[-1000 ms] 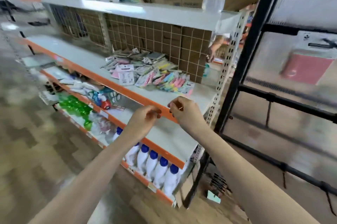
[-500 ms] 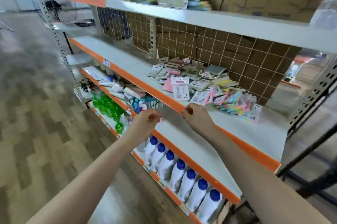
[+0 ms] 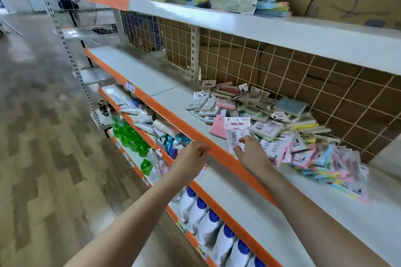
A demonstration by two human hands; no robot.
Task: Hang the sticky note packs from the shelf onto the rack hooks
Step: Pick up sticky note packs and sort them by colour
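My right grip (image 3: 249,151) is over the shelf (image 3: 152,75) edge, fingers touching a white-carded sticky note pack (image 3: 236,134) at the near side of the pile (image 3: 282,132); whether it pinches it, I cannot tell. My left grip (image 3: 192,158) is loosely curled and empty, by the orange shelf lip (image 3: 173,118).

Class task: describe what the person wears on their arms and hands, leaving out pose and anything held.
Both forearms are bare, with no sleeves in view. The left hand and right hand have no gloves, and no watch, bracelet or ring is visible. The picture is slightly blurred, so fine details cannot be ruled out.
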